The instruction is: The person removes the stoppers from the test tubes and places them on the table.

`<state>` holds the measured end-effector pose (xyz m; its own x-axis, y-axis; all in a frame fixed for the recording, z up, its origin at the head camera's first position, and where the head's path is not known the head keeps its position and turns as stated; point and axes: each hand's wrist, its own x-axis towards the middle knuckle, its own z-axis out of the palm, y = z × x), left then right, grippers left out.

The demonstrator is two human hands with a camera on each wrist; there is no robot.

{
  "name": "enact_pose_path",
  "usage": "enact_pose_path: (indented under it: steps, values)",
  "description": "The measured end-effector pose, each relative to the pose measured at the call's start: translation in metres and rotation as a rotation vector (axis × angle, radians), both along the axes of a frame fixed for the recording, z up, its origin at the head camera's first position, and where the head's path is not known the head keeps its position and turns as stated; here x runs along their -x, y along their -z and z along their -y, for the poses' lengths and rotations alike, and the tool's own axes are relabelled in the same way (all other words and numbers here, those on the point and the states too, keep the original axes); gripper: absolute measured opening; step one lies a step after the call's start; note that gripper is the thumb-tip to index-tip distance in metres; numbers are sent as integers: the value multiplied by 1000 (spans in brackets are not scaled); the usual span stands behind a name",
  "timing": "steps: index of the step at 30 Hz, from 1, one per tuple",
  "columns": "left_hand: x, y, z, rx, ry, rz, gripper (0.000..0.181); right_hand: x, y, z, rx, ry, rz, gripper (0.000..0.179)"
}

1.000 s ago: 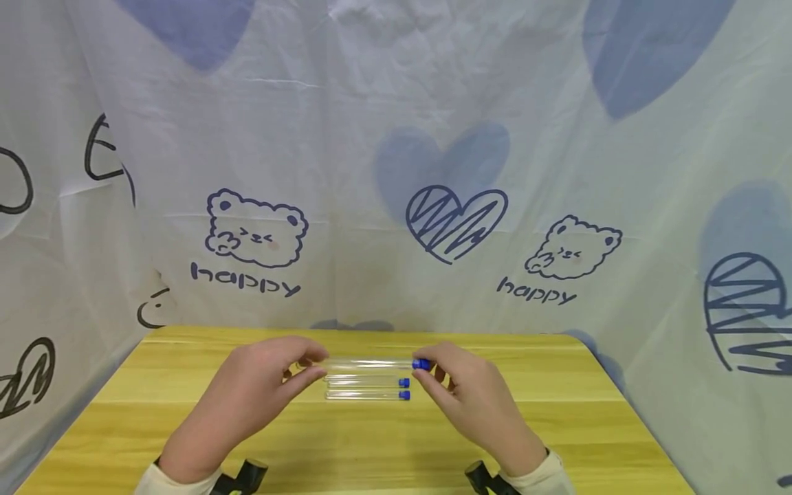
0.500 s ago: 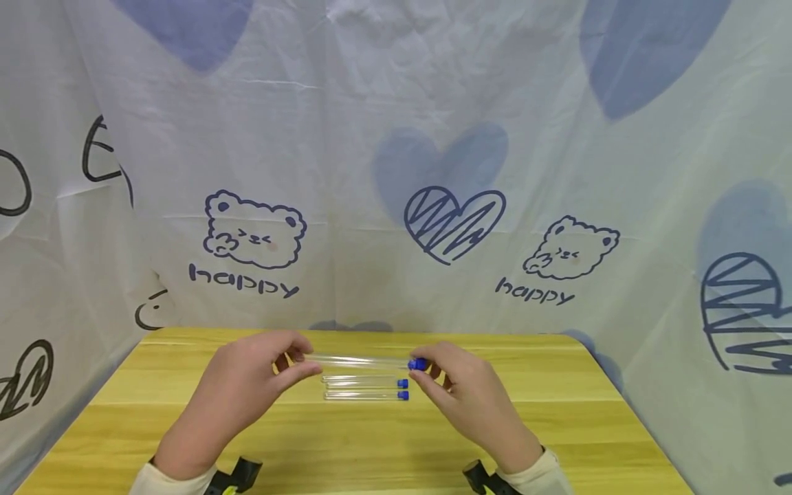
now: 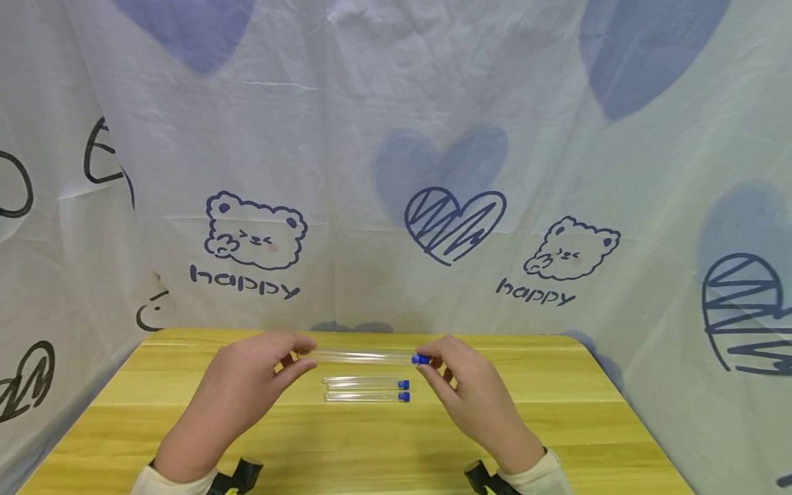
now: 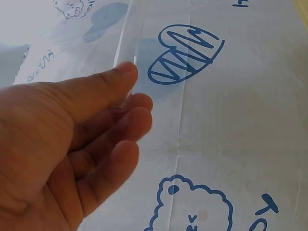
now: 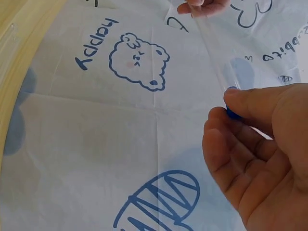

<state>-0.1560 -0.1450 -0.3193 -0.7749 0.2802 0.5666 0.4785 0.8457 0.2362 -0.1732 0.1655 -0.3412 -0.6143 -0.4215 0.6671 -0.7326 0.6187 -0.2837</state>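
A clear test tube (image 3: 365,357) with a blue cap (image 3: 421,359) is held level above the table between both hands. My left hand (image 3: 250,385) pinches its rounded left end between thumb and fingers; the left wrist view shows the glass (image 4: 126,36) rising from behind the thumb. At the other end, my right hand (image 3: 473,395) pinches the blue cap, which the thumb partly covers in the right wrist view. Nearer to me, two more capped test tubes lie side by side on the wood: an upper one (image 3: 361,381) and a lower one (image 3: 361,397), caps to the right.
The yellow wooden table (image 3: 346,447) has its far edge just beyond the hands. Behind and beside it hangs a pale cloth (image 3: 346,137) printed with hearts and bears. A dark wrist mount (image 3: 244,474) sits on each forearm.
The held tube first shifts left with my left hand, then the right hand lifts its capped end slightly away from the two lying tubes. Those two stay in place.
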Motion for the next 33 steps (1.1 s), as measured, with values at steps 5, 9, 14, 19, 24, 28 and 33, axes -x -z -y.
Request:
enact_pose_path:
  steps: [5, 9, 14, 19, 24, 28, 33]
  values:
    - [0, 2, 0, 21, 53, -110, 16, 0, 1, -2, -5, -24, -46, 17]
    - [2, 6, -1, 21, 150, -261, 20, 1, 0, -6, -11, -53, -108, 20]
    - [3, 10, -1, -1, 275, -389, 22, 4, 0, -13, -30, -130, -171, 13]
    - [6, 12, 1, -8, 304, -365, 25, 5, 1, -16, -48, -187, -165, 22]
    - [10, 15, 3, 12, 298, -293, 21, 5, 1, -16, -39, -219, -162, 26]
    - [11, 15, 6, 7, 242, -269, 22, 8, 1, -13, 16, -253, -161, 27]
    - [11, 13, 6, -31, 198, -284, 20, 11, 1, -7, 97, -254, -202, 36]
